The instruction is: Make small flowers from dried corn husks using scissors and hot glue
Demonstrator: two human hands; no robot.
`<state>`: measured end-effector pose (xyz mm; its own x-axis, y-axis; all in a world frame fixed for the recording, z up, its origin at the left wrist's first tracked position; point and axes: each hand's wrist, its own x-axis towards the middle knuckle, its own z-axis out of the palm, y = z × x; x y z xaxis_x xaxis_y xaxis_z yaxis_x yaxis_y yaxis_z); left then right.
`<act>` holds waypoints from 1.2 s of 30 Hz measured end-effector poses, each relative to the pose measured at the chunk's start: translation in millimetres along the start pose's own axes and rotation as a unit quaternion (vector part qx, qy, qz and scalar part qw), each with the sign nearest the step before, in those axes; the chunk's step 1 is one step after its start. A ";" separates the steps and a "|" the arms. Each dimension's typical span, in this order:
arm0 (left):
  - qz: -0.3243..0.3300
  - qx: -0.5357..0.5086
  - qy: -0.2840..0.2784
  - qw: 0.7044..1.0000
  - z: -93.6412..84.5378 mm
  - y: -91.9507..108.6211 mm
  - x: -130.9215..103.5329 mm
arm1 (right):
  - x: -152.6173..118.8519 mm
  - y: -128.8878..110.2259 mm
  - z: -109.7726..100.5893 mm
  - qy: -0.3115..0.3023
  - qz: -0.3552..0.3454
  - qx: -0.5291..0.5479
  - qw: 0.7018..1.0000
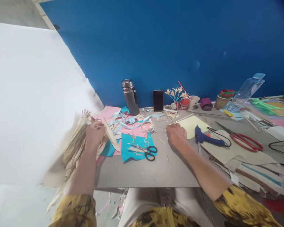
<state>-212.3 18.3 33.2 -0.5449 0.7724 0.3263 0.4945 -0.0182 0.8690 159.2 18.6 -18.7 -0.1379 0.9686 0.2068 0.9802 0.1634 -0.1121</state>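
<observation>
My left hand (94, 132) is closed at the top of a bundle of dried corn husks (73, 148) at the table's left edge, fingers curled into it. A loose pale husk strip (111, 135) lies just right of that hand. My right hand (176, 135) rests on the table beside a pale yellow sheet (195, 124), its fingers curled in. A thin wire-like line runs to its fingertips, but what they hold is hidden. Between the hands, black-handled scissors (149, 153) lie on a blue paper sheet (127, 156) strewn with husk scraps, near a tape roll (147, 127).
A dark flask (131, 97), a phone (158, 101) and husk flowers (176, 94) stand along the blue wall. At right are a blue glue gun (208, 138), red-handled shears (246, 142), a tilted plastic bottle (247, 90) and a power strip (279, 134) with cords.
</observation>
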 end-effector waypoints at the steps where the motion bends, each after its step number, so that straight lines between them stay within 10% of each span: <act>1: -0.046 -0.091 -0.004 0.995 -0.9 6.7 -2.7 | 0.6 0.5 1.1 0.008 -0.001 0.003 1.000; 5: -0.066 -0.251 0.005 0.966 -8.7 40.7 -20.3 | 3.5 -2.1 6.9 0.042 -0.005 0.014 0.999; 12: 0.079 -0.335 0.135 0.929 -20.7 83.6 -43.9 | 5.2 -14.8 7.0 0.039 -0.023 0.037 0.998; 21: -0.046 -0.293 -0.190 0.936 29.3 92.9 -81.0 | 22.3 -27.9 -20.2 -0.033 0.026 0.048 0.998; 28: 0.094 0.095 -0.153 0.979 9.6 56.2 -44.8 | -21.3 -54.2 -29.1 -0.093 -0.100 0.171 0.976; 31: 0.192 0.266 -0.136 0.935 4.3 36.3 -47.7 | -40.6 -58.1 -20.8 -0.112 -0.122 0.128 0.978; 36: 0.288 0.302 -0.411 0.811 13.6 9.6 -89.6 | -43.2 -57.0 -10.9 -0.140 -0.126 0.114 0.975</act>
<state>-149.5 -42.5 7.3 0.4062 0.9129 0.0401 0.8832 -0.4035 0.2389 110.8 -34.5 -10.7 -0.4356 0.9000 -0.0145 0.8574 0.4100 -0.3110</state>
